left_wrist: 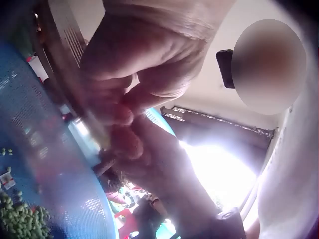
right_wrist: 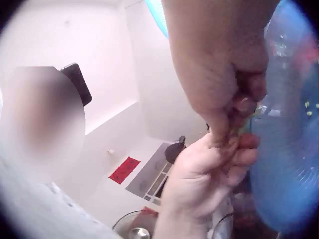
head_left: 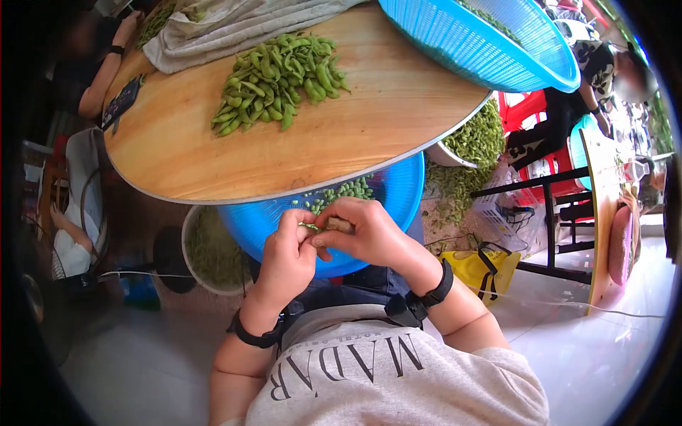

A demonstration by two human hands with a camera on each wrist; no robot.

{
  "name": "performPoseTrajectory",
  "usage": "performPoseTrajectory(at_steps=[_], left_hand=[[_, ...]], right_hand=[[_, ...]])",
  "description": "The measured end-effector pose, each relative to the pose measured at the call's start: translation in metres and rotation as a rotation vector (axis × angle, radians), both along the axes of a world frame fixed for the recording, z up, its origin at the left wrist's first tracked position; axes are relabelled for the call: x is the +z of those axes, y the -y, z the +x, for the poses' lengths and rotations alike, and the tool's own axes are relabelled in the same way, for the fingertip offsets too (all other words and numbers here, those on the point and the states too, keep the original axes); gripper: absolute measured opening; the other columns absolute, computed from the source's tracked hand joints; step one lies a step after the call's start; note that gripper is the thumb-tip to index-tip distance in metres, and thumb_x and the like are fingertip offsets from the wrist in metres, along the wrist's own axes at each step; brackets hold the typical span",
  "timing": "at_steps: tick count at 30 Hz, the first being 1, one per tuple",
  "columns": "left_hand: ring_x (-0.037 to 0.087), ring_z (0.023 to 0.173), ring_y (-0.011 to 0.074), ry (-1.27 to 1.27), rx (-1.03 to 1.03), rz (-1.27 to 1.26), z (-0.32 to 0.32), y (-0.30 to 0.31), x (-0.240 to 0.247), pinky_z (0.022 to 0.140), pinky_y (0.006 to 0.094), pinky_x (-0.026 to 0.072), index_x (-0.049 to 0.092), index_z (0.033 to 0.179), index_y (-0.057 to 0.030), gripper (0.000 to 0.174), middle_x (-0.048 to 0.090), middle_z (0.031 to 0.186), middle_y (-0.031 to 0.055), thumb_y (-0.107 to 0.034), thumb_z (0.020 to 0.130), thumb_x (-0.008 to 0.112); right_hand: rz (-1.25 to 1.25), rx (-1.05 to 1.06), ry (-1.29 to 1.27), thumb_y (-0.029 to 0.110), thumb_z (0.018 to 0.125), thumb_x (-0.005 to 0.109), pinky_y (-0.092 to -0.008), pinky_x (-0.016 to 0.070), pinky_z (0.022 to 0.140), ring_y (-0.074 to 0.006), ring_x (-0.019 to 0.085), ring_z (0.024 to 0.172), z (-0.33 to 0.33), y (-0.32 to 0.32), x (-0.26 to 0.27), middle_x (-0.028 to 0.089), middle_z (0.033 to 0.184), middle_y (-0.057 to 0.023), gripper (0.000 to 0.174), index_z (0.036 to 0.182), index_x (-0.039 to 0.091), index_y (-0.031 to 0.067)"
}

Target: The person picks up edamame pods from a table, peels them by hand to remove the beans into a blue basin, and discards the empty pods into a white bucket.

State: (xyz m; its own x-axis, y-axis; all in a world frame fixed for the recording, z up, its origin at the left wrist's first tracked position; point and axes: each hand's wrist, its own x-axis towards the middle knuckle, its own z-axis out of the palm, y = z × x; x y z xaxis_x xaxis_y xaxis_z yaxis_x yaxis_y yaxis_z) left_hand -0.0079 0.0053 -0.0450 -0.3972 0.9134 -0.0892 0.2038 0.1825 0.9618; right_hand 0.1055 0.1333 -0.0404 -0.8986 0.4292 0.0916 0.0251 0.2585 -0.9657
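Over the blue basket [head_left: 245, 231], both hands meet with a green pod [head_left: 310, 227] between their fingertips. The left hand [head_left: 290, 254] pinches the pod from one side. Against it, the right hand [head_left: 366, 231] has curled fingers and holds the pod's other side; a brownish piece shows at its fingers. Shelled green beans [head_left: 349, 189] lie in the basket beyond the hands, also visible as beans [left_wrist: 22, 219] in the left wrist view. In the right wrist view the fingertips touch and largely hide the pod.
A pile of pods [head_left: 277, 82] lies on the wooden table [head_left: 170, 160], beside a cloth [head_left: 213, 35] and a light-blue basket [head_left: 497, 60]. A bucket [head_left: 213, 255] stands left of the blue basket; a yellow bag [head_left: 479, 273] and more pods [head_left: 476, 145] are on the right. Other people sit around.
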Motion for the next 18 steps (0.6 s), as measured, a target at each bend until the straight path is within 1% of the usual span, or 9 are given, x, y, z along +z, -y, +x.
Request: performPoseTrajectory(at_steps=[1,2,5,8,11,13,14,16,18], left_hand=[[0.062,0.057,0.0175,0.052,-0.002,0.005,0.000,0.000,0.005,0.052,0.0273,0.0474,0.038,0.101,0.0014,0.020,0.062,0.068,0.0130,0.008,0.083,0.045],[0.061,0.057,0.0168,0.103,-0.004,0.010,0.001,0.000,0.010,0.052,0.0269,0.0471,0.038,0.102,0.0012,0.021,0.062,0.069,0.0129,0.008,0.083,0.044],[0.059,0.057,0.0146,0.187,-0.010,0.038,0.002,0.002,0.021,0.051,0.0256,0.0465,0.036,0.103,0.0007,0.022,0.062,0.072,0.0127,0.009,0.084,0.044],[0.058,0.059,0.0137,0.222,-0.036,0.071,0.002,0.004,0.019,0.053,0.0237,0.0459,0.034,0.106,0.0007,0.024,0.061,0.076,0.0131,0.007,0.086,0.045],[0.058,0.063,0.0130,0.178,-0.008,0.040,-0.003,0.014,0.019,0.056,0.0233,0.0467,0.038,0.106,0.0023,0.023,0.061,0.079,0.0132,0.006,0.085,0.047],[0.058,0.063,0.0126,0.079,0.056,0.012,-0.013,0.025,0.019,0.057,0.0233,0.0470,0.041,0.106,0.0032,0.021,0.061,0.080,0.0129,0.006,0.085,0.047],[0.057,0.062,0.0118,0.038,0.148,-0.006,-0.021,0.035,0.015,0.057,0.0231,0.0473,0.045,0.104,0.0039,0.019,0.061,0.082,0.0128,0.005,0.086,0.046],[0.056,0.061,0.0103,-0.110,0.306,-0.029,-0.046,0.056,0.003,0.057,0.0226,0.0471,0.047,0.105,0.0037,0.019,0.062,0.084,0.0113,0.004,0.086,0.046],[0.057,0.060,0.0098,-0.246,0.462,-0.151,-0.068,0.080,-0.003,0.055,0.0223,0.0459,0.053,0.103,0.0048,0.018,0.062,0.085,0.0095,0.002,0.086,0.048]], right_hand=[[-0.086,0.011,0.041,0.012,0.072,0.070,-0.0290,0.0461,0.055,-0.0182,0.060,0.061,0.000,0.000,0.002,0.058,0.070,-0.0103,0.020,0.082,0.059,-0.0008],[-0.299,0.050,0.077,0.011,0.075,0.069,-0.0254,0.0452,0.055,-0.0095,0.057,0.062,0.000,-0.001,0.009,0.059,0.069,-0.0071,0.019,0.082,0.058,-0.0024],[-0.643,0.104,0.000,0.012,0.078,0.066,-0.0242,0.0443,0.054,-0.0080,0.055,0.060,-0.003,0.000,0.000,0.060,0.069,-0.0056,0.017,0.081,0.058,-0.0031],[-0.693,0.171,0.109,0.013,0.081,0.064,-0.0250,0.0440,0.054,-0.0082,0.054,0.060,-0.003,-0.008,-0.002,0.060,0.069,-0.0043,0.017,0.081,0.058,-0.0029],[-0.323,0.121,0.122,0.010,0.079,0.064,-0.0291,0.0448,0.055,-0.0124,0.056,0.063,-0.003,-0.008,-0.016,0.060,0.074,-0.0041,0.013,0.085,0.060,-0.0009],[0.070,0.098,0.080,0.008,0.076,0.063,-0.0305,0.0454,0.055,-0.0179,0.057,0.062,-0.001,-0.010,-0.002,0.058,0.072,-0.0064,0.012,0.085,0.061,0.0007],[0.266,0.092,0.056,0.007,0.075,0.063,-0.0312,0.0456,0.056,-0.0206,0.058,0.062,-0.001,-0.012,0.008,0.057,0.071,-0.0075,0.012,0.085,0.061,0.0015],[0.406,0.109,0.156,0.006,0.073,0.064,-0.0317,0.0459,0.056,-0.0250,0.057,0.063,0.001,-0.019,0.028,0.056,0.071,-0.0104,0.013,0.085,0.062,0.0029],[0.486,0.122,0.197,0.007,0.071,0.064,-0.0340,0.0462,0.058,-0.0297,0.057,0.065,-0.009,-0.029,0.046,0.054,0.072,-0.0141,0.013,0.083,0.062,0.0019]])
